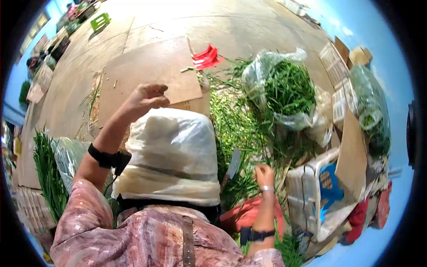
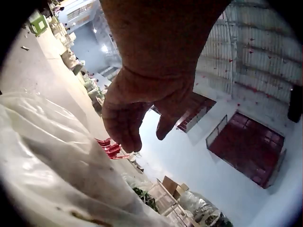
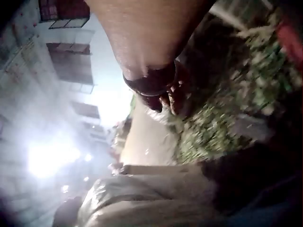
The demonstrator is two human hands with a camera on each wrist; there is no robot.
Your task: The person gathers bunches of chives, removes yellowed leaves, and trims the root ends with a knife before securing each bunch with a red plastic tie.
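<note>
My left hand is raised above the far edge of the white plastic sheet over the lap. Its fingers are loosely bent, with nothing between them in the left wrist view. To the right, my right hand hovers over cut green stalks and leaves, its fingers bent and nothing visible in them. In the right wrist view that hand is dark and blurred. A knife with a broad blade lies between the lap and the right hand, its handle toward the body.
Leafy greens fill a clear plastic bag ahead on the right. A cardboard sheet lies beyond the lap, beside a red plastic piece. A white crate stands at the right. Long green stalks are at the left.
</note>
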